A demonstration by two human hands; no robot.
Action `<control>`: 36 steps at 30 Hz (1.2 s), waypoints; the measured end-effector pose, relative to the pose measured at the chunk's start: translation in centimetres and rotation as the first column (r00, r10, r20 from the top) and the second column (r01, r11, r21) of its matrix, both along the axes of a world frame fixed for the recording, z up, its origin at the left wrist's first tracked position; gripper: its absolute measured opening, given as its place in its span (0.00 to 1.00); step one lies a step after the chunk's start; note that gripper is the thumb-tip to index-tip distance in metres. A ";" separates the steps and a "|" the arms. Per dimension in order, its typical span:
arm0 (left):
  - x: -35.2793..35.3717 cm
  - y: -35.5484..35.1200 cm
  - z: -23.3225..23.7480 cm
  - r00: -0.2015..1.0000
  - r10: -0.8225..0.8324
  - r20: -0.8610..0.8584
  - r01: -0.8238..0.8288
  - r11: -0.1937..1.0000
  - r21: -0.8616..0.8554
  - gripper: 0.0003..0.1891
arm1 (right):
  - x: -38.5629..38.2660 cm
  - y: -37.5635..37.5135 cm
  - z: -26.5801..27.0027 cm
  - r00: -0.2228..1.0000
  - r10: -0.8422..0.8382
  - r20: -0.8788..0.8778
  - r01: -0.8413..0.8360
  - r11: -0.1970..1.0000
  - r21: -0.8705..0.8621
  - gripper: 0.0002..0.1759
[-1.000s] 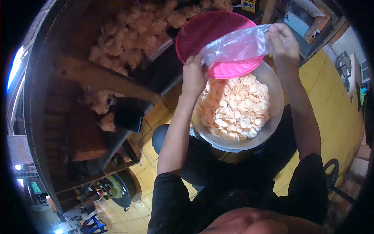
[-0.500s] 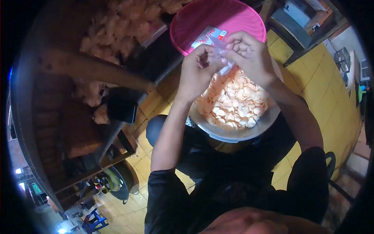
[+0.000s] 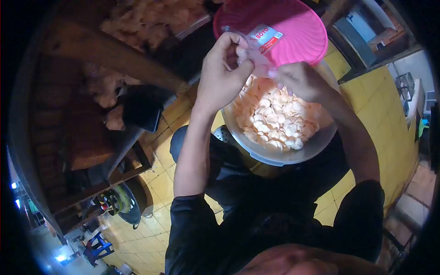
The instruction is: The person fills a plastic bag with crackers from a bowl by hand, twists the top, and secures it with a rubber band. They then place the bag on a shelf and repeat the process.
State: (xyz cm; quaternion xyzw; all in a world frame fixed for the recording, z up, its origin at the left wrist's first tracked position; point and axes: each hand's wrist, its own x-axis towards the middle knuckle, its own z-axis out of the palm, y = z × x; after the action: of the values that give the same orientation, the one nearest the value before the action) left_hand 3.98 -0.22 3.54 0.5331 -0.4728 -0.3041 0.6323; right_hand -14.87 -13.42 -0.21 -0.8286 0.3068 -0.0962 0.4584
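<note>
A small clear plastic bag point(image 3: 260, 64) is stretched between my two hands, above a pale tub point(image 3: 268, 158) of round, light-coloured crackers point(image 3: 279, 117). My left hand point(image 3: 223, 71) pinches one side of the bag between thumb and fingers. On the other side, my right hand point(image 3: 301, 81) is closed on the bag's edge, slightly blurred. Just beyond the bag, a printed white and red packet point(image 3: 266, 37) lies in a pink ribbed basin point(image 3: 305, 27).
To the left stands a dark wooden frame point(image 3: 123, 57) with a heap of pale pieces point(image 3: 149, 23) behind it. A black, flat-faced object point(image 3: 142, 112) is at its edge. Yellow tiles point(image 3: 385, 119) cover the floor. A wok-like pan point(image 3: 130, 211) sits lower left.
My hands have drawn apart, the left up and leftward, the right downward, spreading the bag between them. The view has shifted slightly, with the pink basin now farther right.
</note>
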 end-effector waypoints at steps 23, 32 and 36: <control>1.3 0.2 -2.0 0.753 0.140 0.643 -0.208 0.978 0.031 0.08 | -0.7 9.4 -7.2 0.792 0.482 -0.375 -0.573 0.799 -0.184 0.15; 0.1 0.0 -2.3 0.838 0.045 0.544 -0.179 0.964 0.195 0.12 | -0.5 2.3 1.0 0.953 0.082 0.291 -0.172 0.938 0.299 0.13; -1.7 0.1 -1.7 0.981 -0.117 0.153 0.058 0.938 0.343 0.15 | -0.6 1.8 3.6 0.832 -0.301 0.465 -0.017 0.825 0.565 0.12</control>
State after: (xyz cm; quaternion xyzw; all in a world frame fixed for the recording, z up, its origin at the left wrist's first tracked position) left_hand 2.28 -0.08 1.85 0.6358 -0.4896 -0.3614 0.4748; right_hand -15.47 -11.65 3.34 -0.5756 0.2442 -0.2670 0.7334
